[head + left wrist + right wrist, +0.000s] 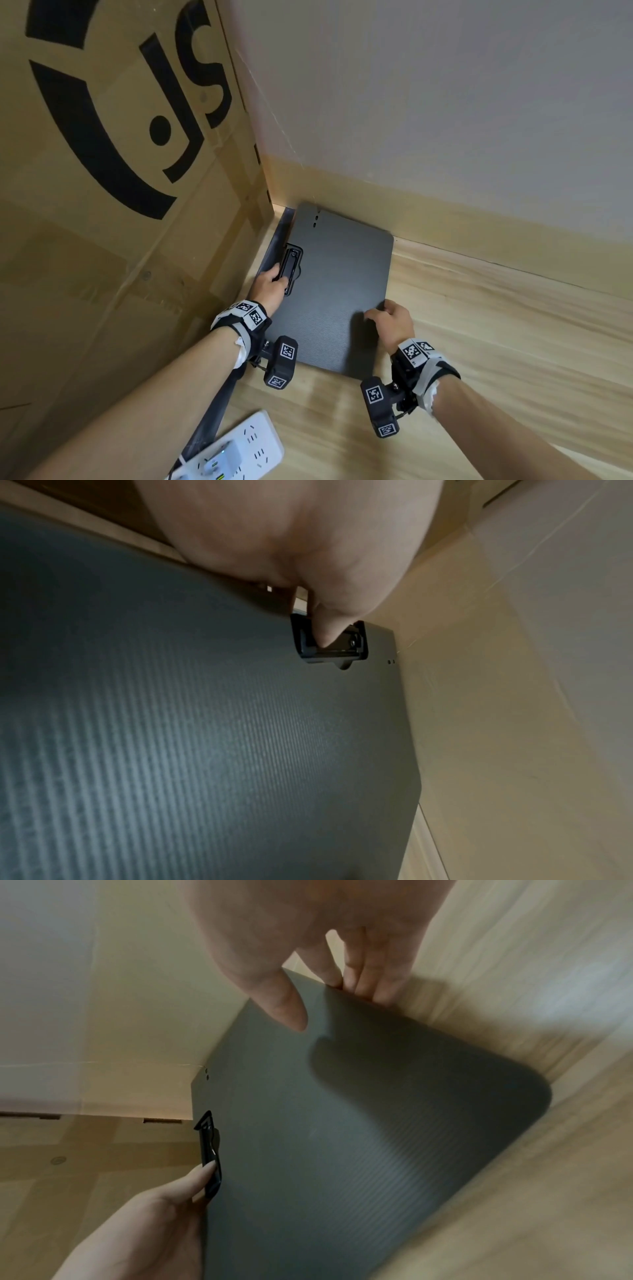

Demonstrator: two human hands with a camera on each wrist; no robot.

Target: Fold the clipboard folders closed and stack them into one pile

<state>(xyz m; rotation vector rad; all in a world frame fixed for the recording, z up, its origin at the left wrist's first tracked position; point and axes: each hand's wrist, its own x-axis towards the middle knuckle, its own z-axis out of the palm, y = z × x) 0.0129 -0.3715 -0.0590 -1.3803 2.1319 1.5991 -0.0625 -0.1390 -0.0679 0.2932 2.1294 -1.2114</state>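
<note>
On the floor (479, 342) by the wall corner, the left hand (270, 286) pinches the folder's (339, 291) clip (291, 270) while the right hand (390, 322) grips its near right edge.

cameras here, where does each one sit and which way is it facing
Head: worn high, looks down at the dark clipboard folder on the floor; both forearms, left hand and right hand show.
Left wrist: looks along the left hand at the clip.
Right wrist: looks along the right hand's fingers at the folder's edge.
Shared: all three show the folder and clip.
</note>
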